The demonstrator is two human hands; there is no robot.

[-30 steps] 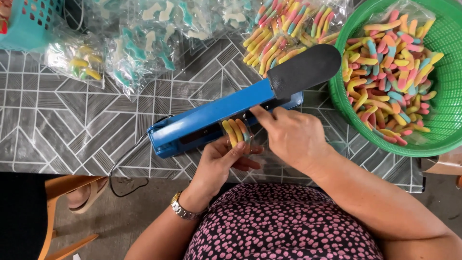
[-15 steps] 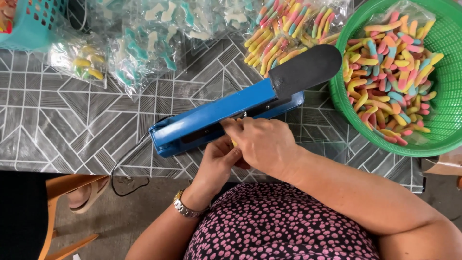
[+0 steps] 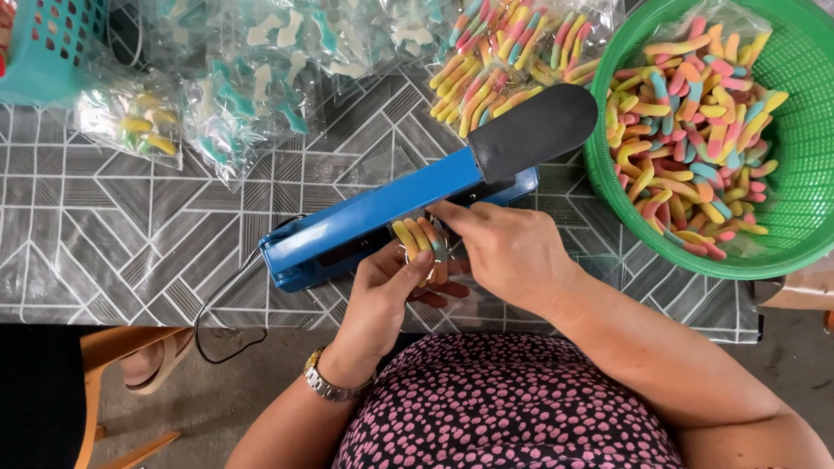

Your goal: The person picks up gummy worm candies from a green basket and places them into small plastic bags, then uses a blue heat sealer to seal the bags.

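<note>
Candy packet pinched in left hand grip, right hand fingers closed on its top beside blue sealer

Sealer: bright blue body, black handle pad at the upper right end. Candy worms held at frame centre: yellow, orange and pale blue bands. Basket at right edge: green mesh, filled with worms in yellow, pink, orange and blue. Tablecloth: grey, patterned with white geometric lines. Second basket, upper left: teal. Bagged candies, upper left: white and teal. Dress, bottom centre: dark with pink dots. Watch: gold and silver noted.
</note>
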